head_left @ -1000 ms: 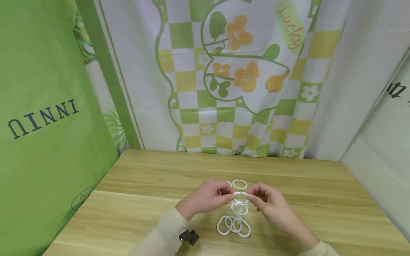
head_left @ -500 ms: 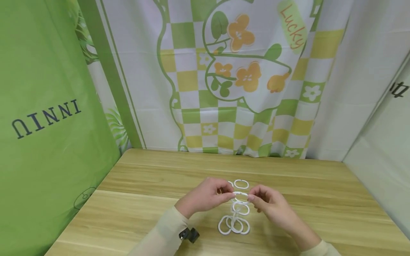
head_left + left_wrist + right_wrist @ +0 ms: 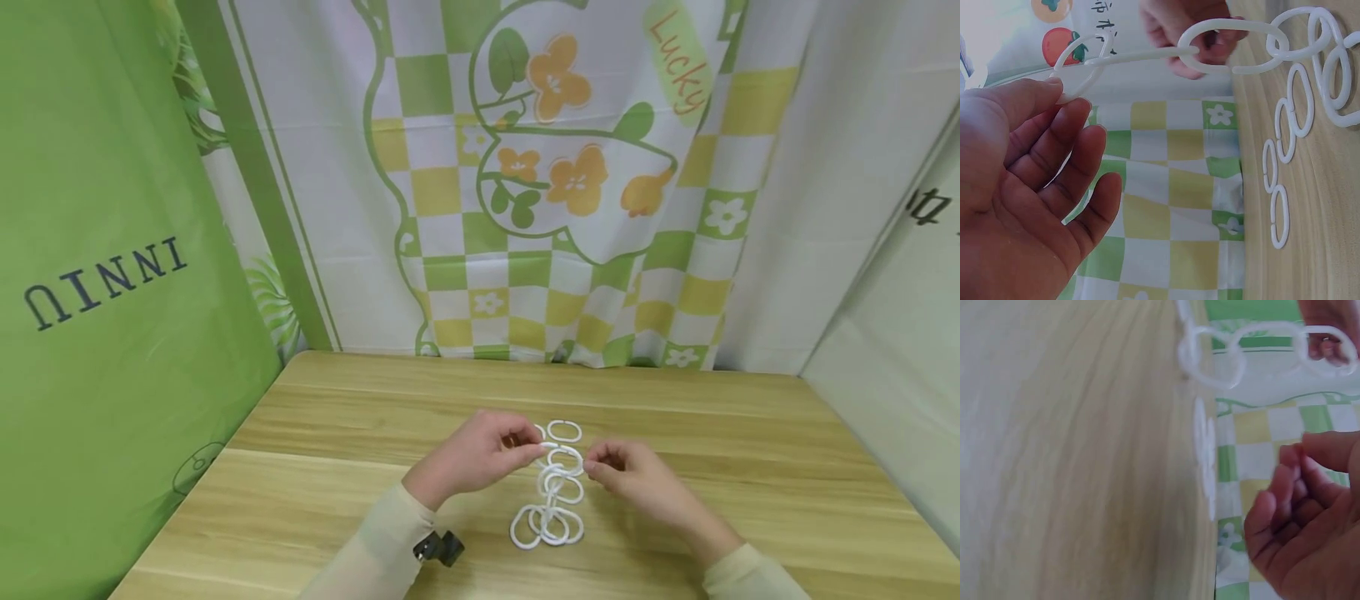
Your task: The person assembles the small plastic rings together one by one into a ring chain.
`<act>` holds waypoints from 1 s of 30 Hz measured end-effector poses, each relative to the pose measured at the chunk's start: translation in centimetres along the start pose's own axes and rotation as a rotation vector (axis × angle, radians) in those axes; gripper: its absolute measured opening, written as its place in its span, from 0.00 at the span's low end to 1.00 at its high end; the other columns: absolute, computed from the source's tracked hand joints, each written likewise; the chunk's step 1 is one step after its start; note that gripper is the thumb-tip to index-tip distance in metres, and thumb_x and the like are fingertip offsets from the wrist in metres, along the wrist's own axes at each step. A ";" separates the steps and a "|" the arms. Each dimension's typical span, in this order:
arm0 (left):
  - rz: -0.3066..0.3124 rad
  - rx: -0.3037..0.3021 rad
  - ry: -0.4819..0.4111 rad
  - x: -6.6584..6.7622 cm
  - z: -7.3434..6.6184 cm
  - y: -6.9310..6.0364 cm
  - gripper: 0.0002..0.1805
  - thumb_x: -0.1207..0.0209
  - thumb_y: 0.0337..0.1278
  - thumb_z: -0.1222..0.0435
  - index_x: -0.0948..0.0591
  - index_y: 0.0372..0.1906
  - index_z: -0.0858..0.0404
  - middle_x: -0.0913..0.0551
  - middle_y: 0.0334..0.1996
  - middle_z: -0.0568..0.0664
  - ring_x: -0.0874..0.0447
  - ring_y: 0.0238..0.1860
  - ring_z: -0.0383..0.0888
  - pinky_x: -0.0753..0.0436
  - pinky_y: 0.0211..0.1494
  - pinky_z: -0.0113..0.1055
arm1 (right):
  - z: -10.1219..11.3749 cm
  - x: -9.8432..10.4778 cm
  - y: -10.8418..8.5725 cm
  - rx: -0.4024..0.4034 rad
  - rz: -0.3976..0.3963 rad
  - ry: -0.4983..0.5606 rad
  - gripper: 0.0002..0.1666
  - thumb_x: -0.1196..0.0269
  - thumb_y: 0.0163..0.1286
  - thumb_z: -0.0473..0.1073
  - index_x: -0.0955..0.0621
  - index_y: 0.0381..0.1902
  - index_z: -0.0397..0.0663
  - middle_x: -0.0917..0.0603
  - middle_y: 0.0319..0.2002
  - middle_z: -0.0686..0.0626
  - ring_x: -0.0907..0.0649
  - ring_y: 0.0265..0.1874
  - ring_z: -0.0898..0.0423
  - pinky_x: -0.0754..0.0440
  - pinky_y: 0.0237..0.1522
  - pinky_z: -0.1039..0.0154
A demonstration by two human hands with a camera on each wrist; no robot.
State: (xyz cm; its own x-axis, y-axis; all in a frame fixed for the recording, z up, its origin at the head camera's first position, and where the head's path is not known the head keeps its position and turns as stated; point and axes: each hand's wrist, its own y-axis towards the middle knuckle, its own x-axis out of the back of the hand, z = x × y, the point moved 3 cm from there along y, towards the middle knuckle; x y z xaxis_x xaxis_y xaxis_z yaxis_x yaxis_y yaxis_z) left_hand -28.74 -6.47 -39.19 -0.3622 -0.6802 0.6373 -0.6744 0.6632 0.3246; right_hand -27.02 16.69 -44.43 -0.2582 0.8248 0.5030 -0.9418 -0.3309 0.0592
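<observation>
Parted from the right hand (image 3: 636,482), empty and loosely curled, the white link chain (image 3: 1233,24) is pinched at one end by the left hand (image 3: 467,457) and trailed toward the near edge of the table (image 3: 712,433).

links (image 3: 1235,24) looked like smooth, softly glossy plastic, table (image 3: 787,508) showed smooth wood grain with a faint sheen, curtain (image 3: 570,187) was creased matt cloth, green sheet (image 3: 120,383) looked smooth, sleeves (image 3: 378,537) were soft matt cloth

Pale cream sleeves (image 3: 375,546), wrist-length; small black left-wrist device (image 3: 439,548)
</observation>
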 end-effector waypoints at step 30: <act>-0.004 -0.058 0.054 0.5 -0.5 -0.1 0.04 0.38 0.65 0.62 0.16 0.37 0.58 0.19 0.28 0.37 0.23 0.30 0.30 0.21 0.37 0.27 | -1.8 -2.0 1.9 -0.112 0.006 -0.417 0.12 0.29 0.56 0.42 0.23 0.21 0.51 0.26 0.18 0.56 0.27 0.20 0.58 0.30 0.23 0.61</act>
State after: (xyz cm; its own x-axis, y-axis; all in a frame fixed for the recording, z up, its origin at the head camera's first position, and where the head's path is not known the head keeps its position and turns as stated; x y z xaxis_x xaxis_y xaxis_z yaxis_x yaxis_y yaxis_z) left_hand -28.52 -6.66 -38.55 -0.3234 -0.6659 0.6723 -0.6369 0.6786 0.3658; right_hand -28.65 15.24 -46.93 -0.1762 0.5595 0.8099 -0.9641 -0.2642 -0.0272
